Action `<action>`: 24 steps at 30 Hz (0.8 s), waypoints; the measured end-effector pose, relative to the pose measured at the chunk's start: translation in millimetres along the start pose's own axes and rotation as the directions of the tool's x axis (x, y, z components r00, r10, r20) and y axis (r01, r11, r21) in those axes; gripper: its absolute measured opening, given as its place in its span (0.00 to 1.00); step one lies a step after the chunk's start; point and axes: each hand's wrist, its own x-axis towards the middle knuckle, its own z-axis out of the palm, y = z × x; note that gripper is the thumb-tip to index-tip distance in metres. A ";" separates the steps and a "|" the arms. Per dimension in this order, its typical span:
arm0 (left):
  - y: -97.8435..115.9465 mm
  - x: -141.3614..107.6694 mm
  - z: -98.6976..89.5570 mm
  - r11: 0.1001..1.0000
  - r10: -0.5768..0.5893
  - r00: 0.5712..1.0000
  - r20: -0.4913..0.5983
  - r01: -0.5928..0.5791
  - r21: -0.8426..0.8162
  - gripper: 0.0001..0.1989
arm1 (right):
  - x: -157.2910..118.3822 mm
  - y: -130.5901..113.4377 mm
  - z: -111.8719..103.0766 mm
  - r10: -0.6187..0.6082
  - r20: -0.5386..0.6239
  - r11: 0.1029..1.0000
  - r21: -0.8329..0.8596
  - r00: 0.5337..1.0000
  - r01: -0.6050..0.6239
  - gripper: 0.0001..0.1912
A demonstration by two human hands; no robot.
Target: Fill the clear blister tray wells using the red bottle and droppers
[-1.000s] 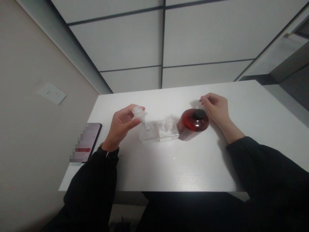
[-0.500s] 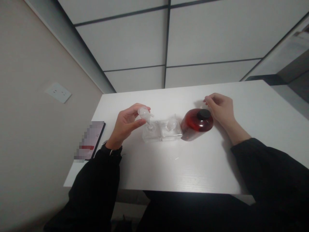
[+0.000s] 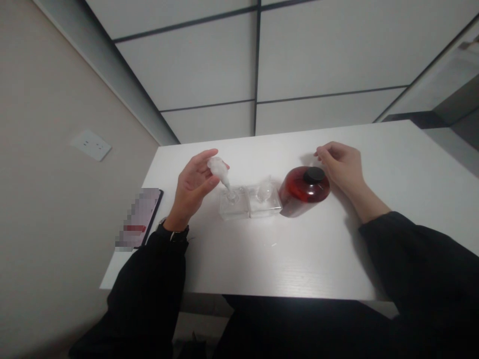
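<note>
A white cotton wad [image 3: 218, 169], tapering to a point at its lower end, is held between the thumb and fingers of my left hand [image 3: 196, 182]. Its tip hangs just above the left part of a clear two-part container [image 3: 235, 205]. In the right part, a pale round piece [image 3: 264, 192] shows. Beside the container stands a dark red bottle [image 3: 304, 192] with a black cap. My right hand [image 3: 340, 162] is curled just behind and right of the bottle, its fingers closed; what they hold, if anything, cannot be made out.
A phone [image 3: 144, 219] with a blurred screen lies at the left edge of the white table [image 3: 262, 269]. A small white strip [image 3: 274, 245] is in front of the container. Behind the table is a panelled wall, with an outlet [image 3: 92, 145] on the left wall.
My left hand has moved slightly left and its fingers have spread more. The white wad has shifted left with it and now looks longer and more pointed. The right hand has hardly moved.
</note>
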 end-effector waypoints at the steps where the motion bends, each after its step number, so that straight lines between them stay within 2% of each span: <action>1: -0.2 0.4 -0.1 0.999 0.037 0.999 0.000 -0.037 0.013 0.23 | -0.1 -0.6 0.1 0.005 0.000 1.000 0.002 1.000 -0.005 0.13; 5: -0.1 2.9 0.0 0.986 0.152 0.988 0.009 -0.152 0.064 0.21 | -0.4 -2.9 0.3 0.012 -0.005 1.000 0.011 1.000 -0.012 0.13; 10: -0.9 4.4 1.0 0.973 0.206 0.978 -0.026 -0.202 0.111 0.22 | -0.8 -4.2 -0.7 0.003 0.004 1.000 0.006 1.000 -0.003 0.14; 17: -4.2 4.1 1.0 0.962 0.238 0.967 -0.093 -0.222 0.159 0.21 | -1.8 -5.3 -0.6 0.001 -0.002 1.000 -0.009 1.000 -0.001 0.16; 24: -4.6 3.0 1.2 0.961 0.236 0.966 -0.107 -0.216 0.172 0.22 | -1.4 -6.9 -1.7 0.024 0.022 0.999 -0.024 0.999 -0.023 0.13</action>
